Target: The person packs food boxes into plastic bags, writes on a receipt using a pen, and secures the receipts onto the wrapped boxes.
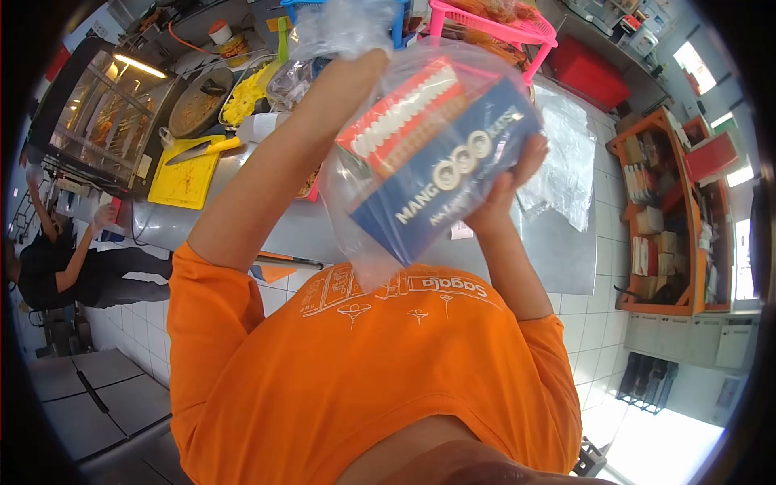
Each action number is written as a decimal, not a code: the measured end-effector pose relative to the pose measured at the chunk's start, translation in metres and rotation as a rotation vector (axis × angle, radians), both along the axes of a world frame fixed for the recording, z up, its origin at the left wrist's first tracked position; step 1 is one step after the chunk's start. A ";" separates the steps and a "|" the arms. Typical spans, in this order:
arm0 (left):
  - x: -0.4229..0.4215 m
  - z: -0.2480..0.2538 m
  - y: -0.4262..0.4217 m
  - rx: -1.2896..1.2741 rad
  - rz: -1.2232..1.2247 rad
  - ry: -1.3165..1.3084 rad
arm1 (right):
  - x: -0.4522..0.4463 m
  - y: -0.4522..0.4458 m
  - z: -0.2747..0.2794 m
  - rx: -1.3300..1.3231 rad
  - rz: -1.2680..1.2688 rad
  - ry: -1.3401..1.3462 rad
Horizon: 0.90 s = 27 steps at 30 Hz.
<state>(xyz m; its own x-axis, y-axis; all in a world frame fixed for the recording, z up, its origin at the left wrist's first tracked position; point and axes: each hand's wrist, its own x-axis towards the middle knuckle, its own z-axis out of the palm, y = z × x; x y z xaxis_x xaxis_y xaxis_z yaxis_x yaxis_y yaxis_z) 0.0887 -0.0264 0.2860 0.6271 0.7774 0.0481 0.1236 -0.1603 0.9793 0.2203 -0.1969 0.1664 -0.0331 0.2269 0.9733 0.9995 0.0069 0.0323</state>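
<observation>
A clear plastic bag (339, 206) hangs in front of my chest, tilted. Inside it is a dark blue food box (420, 198) with white lettering, and beside that an orange-red box (404, 121) with a white scalloped pattern. My left hand (368, 65) is up at the bunched top of the bag, closed on the plastic; its fingertips are hidden. My right hand (505, 190) grips the blue box through the plastic at its lower right side, fingers curled round the edge.
The steel table (558, 250) carries flat plastic bags (558, 162), a yellow cutting board (186, 174) with a knife (202, 151), and a tray of yellow food (246, 95). A pink basket (493, 24) stands behind. Left are a heated display case (101, 113) and another person (73, 263).
</observation>
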 end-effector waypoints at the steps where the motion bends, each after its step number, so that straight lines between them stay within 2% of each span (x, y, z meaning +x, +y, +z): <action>1: -0.002 0.008 -0.005 0.050 -0.018 0.106 | 0.004 -0.004 0.008 0.021 0.029 0.022; 2: -0.006 0.022 -0.012 0.100 -0.038 0.213 | 0.012 -0.001 0.009 0.060 -0.043 0.036; 4: -0.015 0.026 -0.016 0.909 -0.275 0.545 | 0.016 -0.005 -0.001 0.059 0.008 0.299; 6: -0.022 0.022 -0.032 0.809 -0.276 0.279 | 0.018 -0.003 -0.021 -0.009 0.202 0.757; 8: -0.009 0.003 -0.023 0.845 -0.214 -0.003 | 0.016 0.006 -0.047 -0.069 0.677 1.434; 9: -0.003 -0.006 -0.019 0.872 -0.188 -0.138 | 0.019 0.017 -0.059 -0.092 1.038 1.724; 10: -0.003 -0.010 -0.008 1.024 -0.234 -0.209 | 0.013 0.019 -0.067 -0.059 1.466 1.927; 12: -0.007 -0.025 0.004 1.093 -0.311 -0.235 | -0.005 0.022 -0.088 -0.222 1.969 2.065; 14: -0.012 -0.041 0.016 0.942 -0.365 -0.143 | -0.010 0.014 -0.100 -0.377 2.453 2.067; 15: -0.017 -0.044 0.021 1.058 -0.392 -0.034 | -0.006 0.009 -0.106 -0.437 2.523 2.068; 16: -0.025 -0.046 0.023 1.174 -0.417 0.078 | 0.002 0.007 -0.111 -0.503 2.527 2.067; 17: -0.031 -0.050 0.023 1.287 -0.443 0.194 | 0.010 0.004 -0.122 -0.461 2.454 2.149; 19: -0.040 -0.066 0.012 1.239 -0.529 0.254 | 0.016 0.001 -0.131 -0.366 2.291 2.321; 20: -0.042 -0.075 0.007 1.212 -0.572 0.282 | 0.017 0.005 -0.126 -0.299 1.945 2.486; 22: -0.039 -0.098 -0.003 1.343 -0.586 0.357 | 0.009 0.018 -0.078 -0.170 1.234 2.672; 23: -0.037 -0.106 -0.005 1.408 -0.590 0.395 | 0.015 0.026 -0.081 -0.252 1.212 2.571; 24: -0.035 -0.109 -0.005 1.359 -0.641 0.508 | 0.023 0.037 -0.089 -0.331 1.190 2.468; 27: -0.037 -0.151 0.008 1.382 -0.507 0.379 | 0.060 0.084 -0.123 -0.614 1.104 2.232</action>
